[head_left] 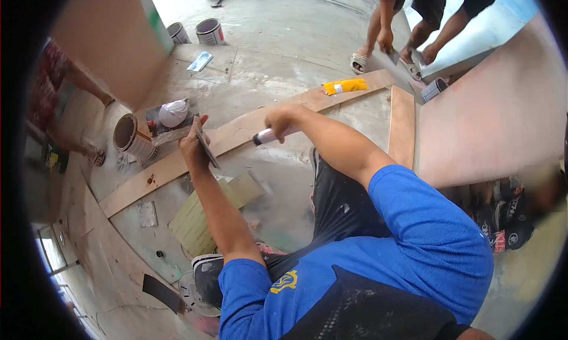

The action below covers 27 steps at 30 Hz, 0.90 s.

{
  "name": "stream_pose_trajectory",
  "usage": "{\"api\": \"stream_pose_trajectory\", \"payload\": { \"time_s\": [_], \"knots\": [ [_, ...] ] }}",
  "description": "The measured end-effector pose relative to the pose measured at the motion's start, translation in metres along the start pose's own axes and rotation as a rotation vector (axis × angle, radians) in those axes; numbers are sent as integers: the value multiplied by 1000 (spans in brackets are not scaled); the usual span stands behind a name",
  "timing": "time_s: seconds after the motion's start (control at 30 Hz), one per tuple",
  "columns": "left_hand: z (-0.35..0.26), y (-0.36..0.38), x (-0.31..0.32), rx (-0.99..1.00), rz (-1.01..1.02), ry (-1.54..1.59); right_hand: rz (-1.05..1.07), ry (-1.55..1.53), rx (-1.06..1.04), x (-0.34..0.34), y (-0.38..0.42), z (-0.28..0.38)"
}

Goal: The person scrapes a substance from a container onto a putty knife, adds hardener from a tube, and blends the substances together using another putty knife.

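My left hand (pixel 194 143) is closed around a thin flat plate (pixel 207 149), dark and seen nearly edge-on, like a putty spreader. In my right hand (pixel 283 120) is a pale pinkish tube (pixel 268 136) with a black end that points left toward the plate. A gap separates the tube from the plate. Both hands are raised above a long wooden plank (pixel 236 133) lying across the floor. On the plank's right part rests a yellow packet (pixel 345 87). Below my left forearm lies a greenish sandpaper sheet (pixel 198 222).
An open can (pixel 134 136) and a white bag (pixel 173 113) stand left of the plank. More cans (pixel 210 32) are farther back. Another person (pixel 426 20) bends at the upper right beside a large panel (pixel 491 115); someone else (pixel 65 97) is at the left. A dark strip (pixel 161 292) lies lower left.
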<state>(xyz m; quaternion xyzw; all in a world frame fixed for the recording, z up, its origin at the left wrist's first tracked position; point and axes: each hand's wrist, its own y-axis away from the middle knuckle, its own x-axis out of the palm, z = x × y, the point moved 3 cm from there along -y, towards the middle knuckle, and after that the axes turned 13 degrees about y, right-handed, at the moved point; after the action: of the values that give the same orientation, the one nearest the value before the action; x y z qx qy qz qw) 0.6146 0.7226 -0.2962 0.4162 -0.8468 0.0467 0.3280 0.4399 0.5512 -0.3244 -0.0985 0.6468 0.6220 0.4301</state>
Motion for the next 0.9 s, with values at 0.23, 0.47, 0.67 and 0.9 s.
{"api": "stream_pose_trajectory", "payload": {
  "time_s": [0.23, 0.47, 0.67, 0.9],
  "knots": [
    [-9, 4, 5, 10, 24, 168, -1333, -718, -382, -119, 165, 32],
    [14, -26, -24, -142, 87, 108, -1639, -90, -1350, -166, 391, 112],
    [6, -11, -1, -159, 63, 40, -1611, 51, -1372, -168, 421, 130],
    [8, -24, -7, -147, 62, 76, -1497, 240, -1422, -171, 423, 148]
  ]
}}
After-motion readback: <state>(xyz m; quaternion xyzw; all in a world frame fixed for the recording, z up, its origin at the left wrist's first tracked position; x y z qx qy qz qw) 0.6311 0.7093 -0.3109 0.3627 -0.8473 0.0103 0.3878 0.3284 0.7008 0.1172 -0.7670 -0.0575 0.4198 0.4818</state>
